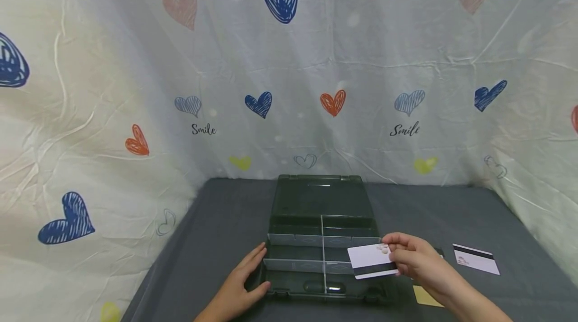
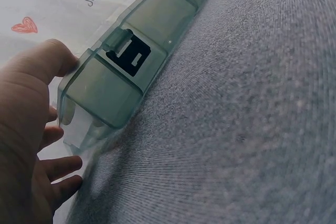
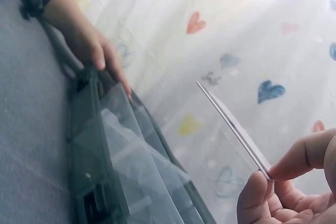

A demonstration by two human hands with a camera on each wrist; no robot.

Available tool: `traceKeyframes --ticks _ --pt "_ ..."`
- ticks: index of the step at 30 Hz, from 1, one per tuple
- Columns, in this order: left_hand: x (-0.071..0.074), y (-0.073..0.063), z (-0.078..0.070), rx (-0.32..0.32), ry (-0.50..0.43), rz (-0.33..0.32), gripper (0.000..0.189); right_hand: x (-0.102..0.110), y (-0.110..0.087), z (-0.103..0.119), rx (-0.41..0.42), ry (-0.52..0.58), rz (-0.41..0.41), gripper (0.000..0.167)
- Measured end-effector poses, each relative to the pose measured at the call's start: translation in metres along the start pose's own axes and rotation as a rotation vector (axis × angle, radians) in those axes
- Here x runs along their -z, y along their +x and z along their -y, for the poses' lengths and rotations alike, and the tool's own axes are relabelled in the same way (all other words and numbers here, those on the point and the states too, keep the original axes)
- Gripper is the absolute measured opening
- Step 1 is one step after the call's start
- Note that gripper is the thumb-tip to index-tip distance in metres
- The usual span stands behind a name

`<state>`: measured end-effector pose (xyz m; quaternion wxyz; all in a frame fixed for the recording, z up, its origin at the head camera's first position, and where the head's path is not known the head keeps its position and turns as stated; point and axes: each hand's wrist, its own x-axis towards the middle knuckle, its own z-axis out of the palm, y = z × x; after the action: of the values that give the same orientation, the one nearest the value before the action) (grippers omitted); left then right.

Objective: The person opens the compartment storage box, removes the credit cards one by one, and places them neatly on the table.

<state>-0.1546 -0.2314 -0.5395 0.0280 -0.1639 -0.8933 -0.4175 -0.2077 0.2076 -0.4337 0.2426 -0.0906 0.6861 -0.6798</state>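
A white magnetic-stripe card (image 1: 372, 261), with a black band and a small printed picture, is pinched by its right end between thumb and fingers of my right hand (image 1: 417, 262). It is held over the right part of a dark green see-through divider box (image 1: 300, 281), whose lid (image 1: 322, 196) stands open at the back. In the right wrist view the card (image 3: 236, 124) shows nearly edge-on. My left hand (image 1: 239, 282) rests against the box's left side with fingers extended; in the left wrist view its thumb touches the near corner of the box (image 2: 105, 90).
A second white striped card (image 1: 476, 259) lies on the grey cloth (image 1: 451, 211) at the right. Partly hidden by the right forearm is a yellow card (image 1: 425, 296). Thin dividers (image 1: 295, 265) split the box into compartments. A heart-printed curtain (image 1: 307, 71) hangs behind.
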Motion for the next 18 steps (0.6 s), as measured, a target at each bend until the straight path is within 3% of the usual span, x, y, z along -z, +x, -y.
traceKeyframes --ticks 12,18 --pt "0.0 0.001 -0.003 0.001 0.0 0.016 0.074 0.046 -0.031 -0.008 -0.094 -0.077 -0.137 0.022" --pt "0.001 0.001 -0.003 -0.002 0.003 0.015 0.074 0.073 -0.047 -0.015 -0.123 -0.05 -0.127 0.021"
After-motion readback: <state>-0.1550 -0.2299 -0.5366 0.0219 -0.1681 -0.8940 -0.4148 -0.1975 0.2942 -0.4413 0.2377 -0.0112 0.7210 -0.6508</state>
